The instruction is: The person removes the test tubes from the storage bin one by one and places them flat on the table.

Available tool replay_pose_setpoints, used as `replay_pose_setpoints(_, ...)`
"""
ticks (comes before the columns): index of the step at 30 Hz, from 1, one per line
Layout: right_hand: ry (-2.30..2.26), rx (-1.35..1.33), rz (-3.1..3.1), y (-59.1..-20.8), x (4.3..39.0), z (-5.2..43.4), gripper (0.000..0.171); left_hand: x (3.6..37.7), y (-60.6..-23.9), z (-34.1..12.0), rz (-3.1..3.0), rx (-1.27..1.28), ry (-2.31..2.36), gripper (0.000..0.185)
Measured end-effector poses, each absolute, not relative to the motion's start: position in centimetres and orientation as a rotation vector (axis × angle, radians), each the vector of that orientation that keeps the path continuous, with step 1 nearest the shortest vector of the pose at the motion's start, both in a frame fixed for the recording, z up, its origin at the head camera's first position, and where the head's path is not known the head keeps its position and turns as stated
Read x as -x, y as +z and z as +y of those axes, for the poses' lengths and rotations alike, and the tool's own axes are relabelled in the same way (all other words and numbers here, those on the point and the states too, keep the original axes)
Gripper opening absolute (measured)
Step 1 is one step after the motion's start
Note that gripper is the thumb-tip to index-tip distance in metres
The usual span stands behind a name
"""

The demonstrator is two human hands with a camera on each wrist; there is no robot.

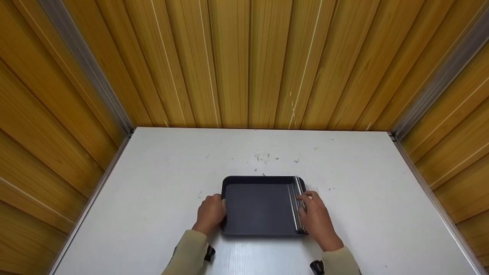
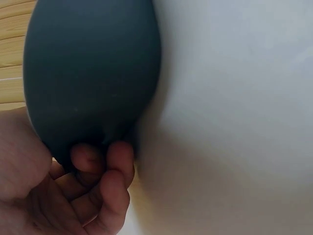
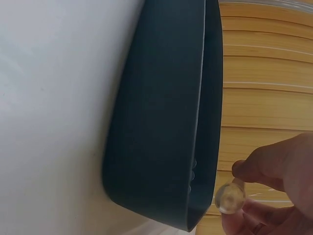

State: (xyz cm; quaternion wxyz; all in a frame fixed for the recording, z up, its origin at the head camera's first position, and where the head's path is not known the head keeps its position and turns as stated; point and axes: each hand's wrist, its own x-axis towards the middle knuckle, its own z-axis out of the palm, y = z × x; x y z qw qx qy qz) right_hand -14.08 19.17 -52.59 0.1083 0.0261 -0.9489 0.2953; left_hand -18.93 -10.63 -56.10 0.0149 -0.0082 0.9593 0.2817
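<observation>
A dark grey shallow tray point(image 1: 252, 210) lies on the white table. My left hand point(image 1: 210, 214) grips its left side, with the fingertips point(image 2: 120, 159) curled at the wall in the left wrist view. Over the right side is my right hand point(image 1: 315, 217), which pinches a clear rod point(image 3: 230, 199) between thumb and fingers; its rounded end faces the camera in the right wrist view. Several slim clear rods point(image 1: 292, 202) lie side by side along the tray's right wall, and their round ends point(image 3: 192, 175) show just above the rim. The right hand partly hides them.
The white table point(image 1: 153, 183) carries a few dark marks behind the tray. Wood-patterned panels point(image 1: 244, 68) stand at the back and both sides, with grey metal posts point(image 1: 95, 68) at the corners.
</observation>
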Motion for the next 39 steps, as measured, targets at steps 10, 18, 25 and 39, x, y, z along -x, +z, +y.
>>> replay_pose_setpoints(10, 0.854, -0.049, -2.786, -52.7, 14.2, 20.0, 0.028, 18.7, -56.0, -10.5, 3.020, 0.010, 0.875, 0.021)
replay_pose_setpoints(18, 0.867, -0.010, -2.789, -52.9, 14.1, 20.6, 0.027, 18.9, -56.0, -10.6, 3.007, 0.031, 0.881, 0.020)
replay_pose_setpoints(25, 0.859, 0.014, -2.797, -53.0, 14.1, 21.1, 0.027, 19.0, -56.1, -10.6, 2.991, 0.040, 0.863, 0.020)
replay_pose_setpoints(39, 0.852, 0.050, -2.807, -53.7, 14.0, 22.0, 0.027, 18.8, -56.3, -10.5, 3.028, 0.008, 0.844, 0.020)
